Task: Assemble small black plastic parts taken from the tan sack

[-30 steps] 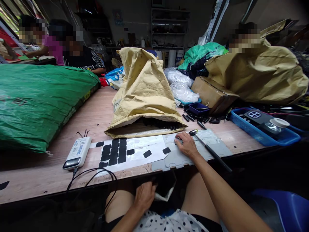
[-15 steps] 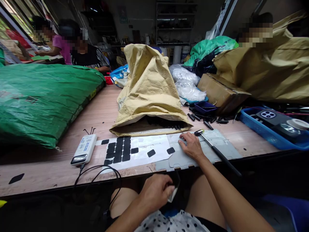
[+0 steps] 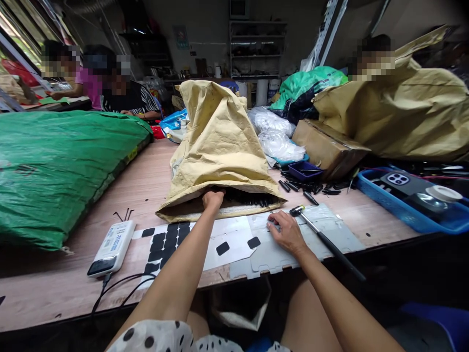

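Note:
A tan woven sack [image 3: 223,142] lies on the table with its mouth facing me. My left hand [image 3: 213,199] reaches into that mouth; its fingers are hidden inside, beside a pile of dark pieces [image 3: 260,199]. Loosely curled, with thumb and fingers apart, my right hand [image 3: 287,232] rests on a grey board [image 3: 252,266]. A small hammer [image 3: 322,234] with a black handle lies just right of this hand. Left of the board, a white sheet [image 3: 234,230] carries several black rounded squares [image 3: 222,248], partly covered by my left forearm.
A large green sack [image 3: 66,166] fills the left side, near a white power bank [image 3: 112,247] with cables. At right are loose black pieces [image 3: 310,197], a purple tray [image 3: 305,171], a cardboard box [image 3: 328,146] and a blue basket [image 3: 388,195]. Other people sit behind.
My left hand has moved from above my lap up and forward into the sack's mouth. My right hand stays on the grey board. The view has shifted slightly.

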Available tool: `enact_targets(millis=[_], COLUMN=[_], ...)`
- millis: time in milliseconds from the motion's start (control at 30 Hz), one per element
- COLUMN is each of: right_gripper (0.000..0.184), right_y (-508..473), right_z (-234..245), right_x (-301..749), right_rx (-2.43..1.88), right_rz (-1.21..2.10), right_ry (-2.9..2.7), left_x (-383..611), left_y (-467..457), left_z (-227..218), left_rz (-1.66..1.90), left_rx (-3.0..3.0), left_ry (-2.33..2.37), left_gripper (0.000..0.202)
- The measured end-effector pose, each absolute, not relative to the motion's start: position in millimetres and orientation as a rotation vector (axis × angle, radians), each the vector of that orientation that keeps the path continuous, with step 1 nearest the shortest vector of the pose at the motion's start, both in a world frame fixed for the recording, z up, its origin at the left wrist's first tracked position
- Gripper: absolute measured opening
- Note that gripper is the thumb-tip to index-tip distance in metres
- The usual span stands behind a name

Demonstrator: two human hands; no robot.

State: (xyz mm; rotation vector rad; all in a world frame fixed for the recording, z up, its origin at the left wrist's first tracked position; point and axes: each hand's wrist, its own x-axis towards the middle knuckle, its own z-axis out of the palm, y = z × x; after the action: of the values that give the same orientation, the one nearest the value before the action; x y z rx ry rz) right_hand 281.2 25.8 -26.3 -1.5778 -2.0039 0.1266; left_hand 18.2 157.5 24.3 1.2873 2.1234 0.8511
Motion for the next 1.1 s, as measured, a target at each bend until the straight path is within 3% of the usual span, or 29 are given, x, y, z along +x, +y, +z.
enact_targets(millis=[300, 433, 633, 1100], right_gripper=[0.013, 0.012, 0.013, 0.015], right_y=[25.3, 25.5, 25.1, 25.0], right_z=[-25.0, -26.2, -27.6, -23.3], right_x=[280.1, 280.3, 280.4, 281.1], right_rx=[-1.565, -1.566, -1.572, -1.554], right_rz=[0.136, 0.141, 0.124, 0.195], right_ry=[-1.976, -1.977, -1.975, -1.997], left_x=[6.1, 2.2, 10.3, 12.4], left_y=[121.8, 64.0, 1.5, -5.4], left_z=[27.7, 28.0, 10.1, -6.3], left_rz=[0.861, 0.927, 0.752, 0.823], left_rx=[1.301, 1.614, 1.895, 2.052], left_ry=[2.088, 1.766, 1.508, 1.476], left_gripper=[0.021, 0.02, 0.019, 0.015])
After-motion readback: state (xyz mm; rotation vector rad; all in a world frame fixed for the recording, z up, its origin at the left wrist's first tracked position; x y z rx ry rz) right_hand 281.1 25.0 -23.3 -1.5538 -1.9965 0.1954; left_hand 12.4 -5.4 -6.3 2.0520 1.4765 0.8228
